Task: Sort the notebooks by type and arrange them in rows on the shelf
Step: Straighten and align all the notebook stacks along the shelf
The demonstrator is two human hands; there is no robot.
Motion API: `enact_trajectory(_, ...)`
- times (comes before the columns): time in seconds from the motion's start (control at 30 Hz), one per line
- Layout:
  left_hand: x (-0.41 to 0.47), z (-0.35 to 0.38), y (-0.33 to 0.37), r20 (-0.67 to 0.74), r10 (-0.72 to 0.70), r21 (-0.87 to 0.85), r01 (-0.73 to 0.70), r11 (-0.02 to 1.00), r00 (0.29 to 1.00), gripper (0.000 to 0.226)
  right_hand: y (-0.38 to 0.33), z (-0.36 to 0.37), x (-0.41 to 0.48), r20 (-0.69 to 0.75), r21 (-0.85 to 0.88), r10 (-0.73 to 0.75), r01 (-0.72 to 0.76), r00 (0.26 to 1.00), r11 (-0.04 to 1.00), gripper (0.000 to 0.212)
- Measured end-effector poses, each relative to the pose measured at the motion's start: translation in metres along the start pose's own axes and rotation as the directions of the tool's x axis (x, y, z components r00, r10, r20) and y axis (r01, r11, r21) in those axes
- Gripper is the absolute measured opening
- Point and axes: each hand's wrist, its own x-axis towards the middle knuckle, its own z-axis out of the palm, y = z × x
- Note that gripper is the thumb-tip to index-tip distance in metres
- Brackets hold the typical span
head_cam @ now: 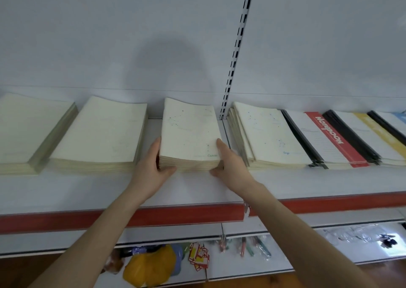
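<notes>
Both hands grasp the cream notebook stack [189, 134] on the shelf [87, 191] at our twelve o'clock, left hand [153, 167] at its seven o'clock corner, right hand [229, 162] at five; we judge it heavy, soft-covered, apt to slide apart.

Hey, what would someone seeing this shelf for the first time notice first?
Two bare arms stretch forward, the left hand and right hand gripping the cream notebook stack at mid-shelf. To its right, the red Notebook cover stands out among pale stacks. A red strip edges the shelf front.
</notes>
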Motion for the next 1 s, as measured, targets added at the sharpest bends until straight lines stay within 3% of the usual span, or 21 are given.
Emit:
enact_trajectory(0.23,0.002,-0.004,-0.013,0.030,0.016,0.149,-0.020,0.989,0.999,0.090,-0.001,-0.001,0.000,0.018,-0.037,0.033,-0.032,0.999,0.999,0.076)
enact_trajectory(0.7,0.003,0.005,-0.012,-0.055,0.066,0.158,-0.056,0.986,0.996,0.081,-0.008,0.001,-0.004,0.001,-0.112,0.055,-0.054,0.998,0.992,0.071)
enact_trajectory(1.0,-0.009,-0.001,-0.005,-0.049,-0.039,0.192,0.047,0.980,0.998,0.082,-0.015,0.002,-0.017,-0.020,-0.074,0.097,-0.098,0.995,0.992,0.074)
